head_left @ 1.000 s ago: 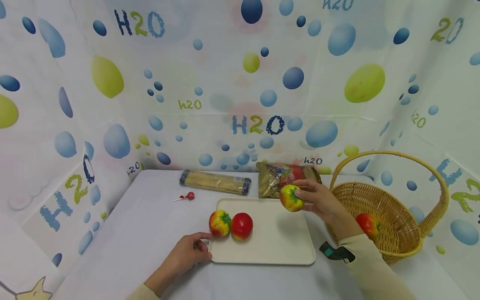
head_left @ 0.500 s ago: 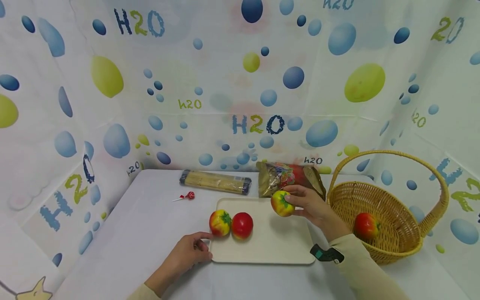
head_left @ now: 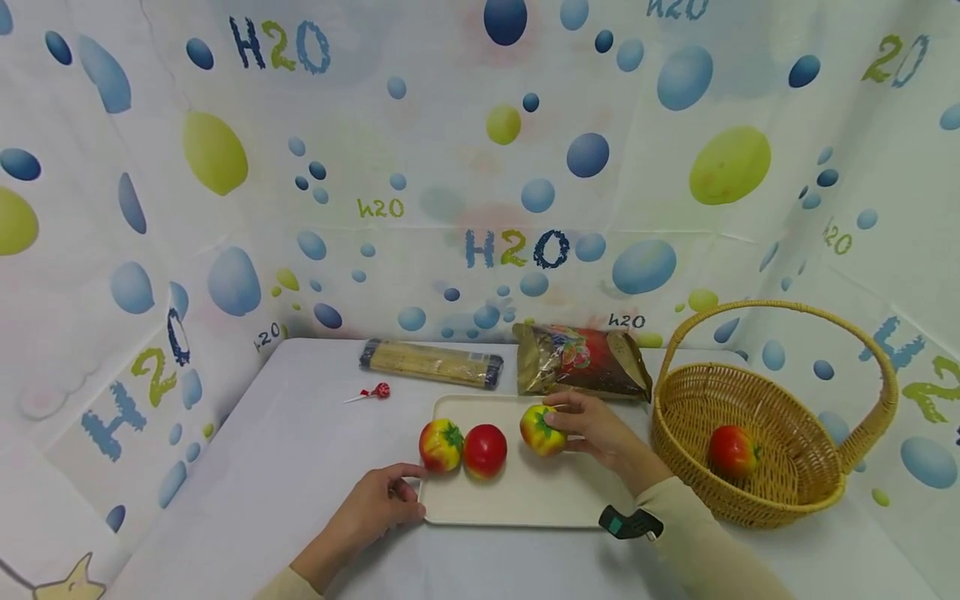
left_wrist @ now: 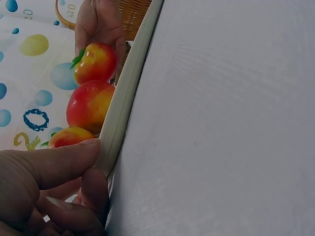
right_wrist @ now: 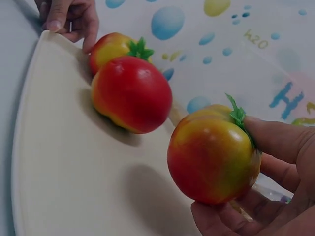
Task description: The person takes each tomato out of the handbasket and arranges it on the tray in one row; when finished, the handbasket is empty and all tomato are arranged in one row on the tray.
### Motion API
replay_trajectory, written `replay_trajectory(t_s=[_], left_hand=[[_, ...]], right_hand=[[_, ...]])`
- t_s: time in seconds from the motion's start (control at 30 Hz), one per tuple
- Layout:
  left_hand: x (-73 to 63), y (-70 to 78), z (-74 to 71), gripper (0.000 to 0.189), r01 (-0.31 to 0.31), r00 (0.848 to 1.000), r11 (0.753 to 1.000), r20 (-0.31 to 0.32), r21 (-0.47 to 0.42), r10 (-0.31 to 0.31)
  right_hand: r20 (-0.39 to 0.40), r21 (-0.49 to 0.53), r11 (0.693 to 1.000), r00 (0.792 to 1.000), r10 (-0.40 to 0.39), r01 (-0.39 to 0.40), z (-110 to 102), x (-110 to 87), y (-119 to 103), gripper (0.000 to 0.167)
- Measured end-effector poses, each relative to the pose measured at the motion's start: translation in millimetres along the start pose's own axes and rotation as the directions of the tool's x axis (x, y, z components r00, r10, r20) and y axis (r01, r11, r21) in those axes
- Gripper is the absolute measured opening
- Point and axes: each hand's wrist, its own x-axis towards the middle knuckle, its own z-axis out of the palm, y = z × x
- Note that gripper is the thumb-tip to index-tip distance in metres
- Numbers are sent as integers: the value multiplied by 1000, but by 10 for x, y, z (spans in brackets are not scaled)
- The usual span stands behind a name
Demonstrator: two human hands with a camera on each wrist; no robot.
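My right hand (head_left: 596, 429) grips a yellow-red tomato (head_left: 543, 431) with a green leafy top. In the right wrist view, thumb and fingers hold that tomato (right_wrist: 214, 155) from the side, and its shadow falls on the cream tray below, so it hangs just above. Two more tomatoes sit side by side at the tray's left: a yellow-red one (head_left: 441, 446) with its leaves up and a red one (head_left: 485, 452). My left hand (head_left: 378, 504) holds the left edge of the tray (head_left: 525, 504); the left wrist view shows the thumb and a curled finger at its rim (left_wrist: 123, 105).
A wicker basket (head_left: 787, 500) with a tall handle stands at the right, one red tomato (head_left: 733, 452) inside. Behind the tray lie a shiny brown-red packet (head_left: 585, 360) and a clear pack of thin sticks or noodles (head_left: 431, 364). A red lollipop (head_left: 381, 391) lies left of them.
My right hand has carried the tomato leftward and down, from near the packet toward the red tomato on the tray. My left hand has stayed at the tray's edge.
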Motion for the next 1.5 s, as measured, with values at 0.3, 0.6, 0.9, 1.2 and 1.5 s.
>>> replay_trajectory(t_s=[0.3,0.6,0.9,1.2,1.5], left_hand=[[-5,14,-3,52,5,1000,1000,7,-7,-5],[-7,0,5,52,5,1000,1000,6,-10,-5],[-1,-3,4,52,6,1000,1000,5,-4,-6],[-6,-25,5,53,-24,1000,1000,10,-16,24],[3,-18,5,52,1,1000,1000,2,-6,-1]], right_hand=[[-1,-19,1000,1000,17,-17,129,30,76,41],[-5,-42,998,999,42,-42,208,5,114,40],[-47,-38,997,997,62,-63,264,4,132,40],[-67,-56,996,996,66,-70,262,10,155,46],[-34,-44,998,998,53,-55,245,-15,121,52]])
